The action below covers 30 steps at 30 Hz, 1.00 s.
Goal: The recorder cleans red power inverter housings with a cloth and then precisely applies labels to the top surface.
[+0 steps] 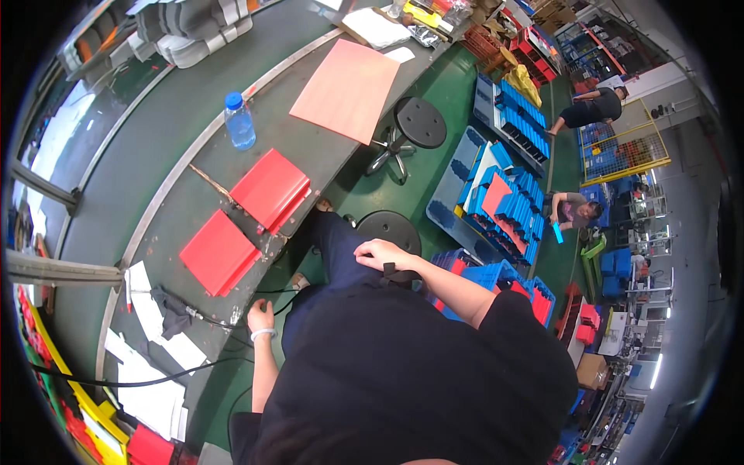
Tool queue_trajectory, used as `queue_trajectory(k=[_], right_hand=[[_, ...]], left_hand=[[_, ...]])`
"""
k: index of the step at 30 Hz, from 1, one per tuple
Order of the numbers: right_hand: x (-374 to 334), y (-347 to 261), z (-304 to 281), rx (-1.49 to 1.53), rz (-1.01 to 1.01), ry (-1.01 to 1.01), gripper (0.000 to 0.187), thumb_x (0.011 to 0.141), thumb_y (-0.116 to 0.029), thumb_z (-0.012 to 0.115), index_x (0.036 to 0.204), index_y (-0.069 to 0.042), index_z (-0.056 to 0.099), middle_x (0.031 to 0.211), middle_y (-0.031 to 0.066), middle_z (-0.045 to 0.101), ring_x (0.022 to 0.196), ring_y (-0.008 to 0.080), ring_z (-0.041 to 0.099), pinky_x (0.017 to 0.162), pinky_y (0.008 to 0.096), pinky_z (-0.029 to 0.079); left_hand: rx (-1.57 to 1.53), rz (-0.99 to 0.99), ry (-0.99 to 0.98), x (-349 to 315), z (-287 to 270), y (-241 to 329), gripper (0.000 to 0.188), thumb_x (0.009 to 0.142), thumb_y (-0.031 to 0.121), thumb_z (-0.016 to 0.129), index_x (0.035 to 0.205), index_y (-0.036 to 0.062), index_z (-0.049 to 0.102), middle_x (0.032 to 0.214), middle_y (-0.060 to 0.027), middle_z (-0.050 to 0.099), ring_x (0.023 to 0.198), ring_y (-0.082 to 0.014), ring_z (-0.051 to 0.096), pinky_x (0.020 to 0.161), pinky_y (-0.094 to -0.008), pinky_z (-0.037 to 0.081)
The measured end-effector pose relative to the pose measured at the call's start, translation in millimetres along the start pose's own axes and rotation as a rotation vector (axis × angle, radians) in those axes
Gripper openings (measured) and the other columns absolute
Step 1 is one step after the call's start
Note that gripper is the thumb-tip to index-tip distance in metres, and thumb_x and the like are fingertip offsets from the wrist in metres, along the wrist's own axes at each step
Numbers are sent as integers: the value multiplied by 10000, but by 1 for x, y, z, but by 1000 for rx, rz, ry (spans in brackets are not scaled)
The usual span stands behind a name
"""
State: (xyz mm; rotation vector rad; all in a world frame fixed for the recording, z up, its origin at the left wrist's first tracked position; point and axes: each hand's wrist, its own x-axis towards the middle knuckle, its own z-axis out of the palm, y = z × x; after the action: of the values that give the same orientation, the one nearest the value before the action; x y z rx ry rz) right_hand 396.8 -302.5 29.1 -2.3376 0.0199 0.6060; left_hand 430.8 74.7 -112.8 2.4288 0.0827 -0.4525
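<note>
My left hand (pixel 261 318), with a pale bracelet at its wrist, is beside the near edge of the dark worktable (pixel 260 182). Its fingers look curled in, and I see nothing in them. A black cable (pixel 288 292) runs close by. My right hand (pixel 381 253) lies on my thigh, fingers stretched over the dark trousers, holding nothing; a black band circles that wrist. Two stacks of red folded panels rest on the table: the nearer red stack (pixel 219 252) is closest to my left hand, and the other red stack (pixel 270 188) lies just beyond it.
Farther along the table are a blue-capped bottle (pixel 239 124) and a pinkish flat sheet (pixel 346 89). White papers (pixel 147 395) and a dark cloth (pixel 172 313) lie at left. Black stools (pixel 419 122) stand by the table. Blue pieces (pixel 521 205) fill pallets at right; two people are beyond.
</note>
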Motion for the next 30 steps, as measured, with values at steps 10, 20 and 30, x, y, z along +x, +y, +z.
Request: queue_trajectory(k=[10,20,30], right_hand=[[77,45,-106,-32,219,352,260,859,-287,584,1001,-80,652,973,119,670,929,266,640,815,358,495],[228,182,-292,404,165,741,309,911,-231,555,1090,19,584,928,81,667,836,157,623,785,287,484],[332,324,-410,448,513,1108,336,885,-285,554,1018,16,627,953,168,668,909,258,633,807,345,471]], left_hand=[[-80,-157,123,-8,9,-11,230,803,213,643,920,18,678,853,-166,680,814,-316,661,749,-394,505],[129,-387,-161,16,20,80,304,790,324,591,862,58,720,852,-202,663,833,-347,651,789,-418,504],[-215,-191,-228,178,-18,412,159,847,120,584,870,-7,677,859,-158,669,814,-290,648,733,-339,498]])
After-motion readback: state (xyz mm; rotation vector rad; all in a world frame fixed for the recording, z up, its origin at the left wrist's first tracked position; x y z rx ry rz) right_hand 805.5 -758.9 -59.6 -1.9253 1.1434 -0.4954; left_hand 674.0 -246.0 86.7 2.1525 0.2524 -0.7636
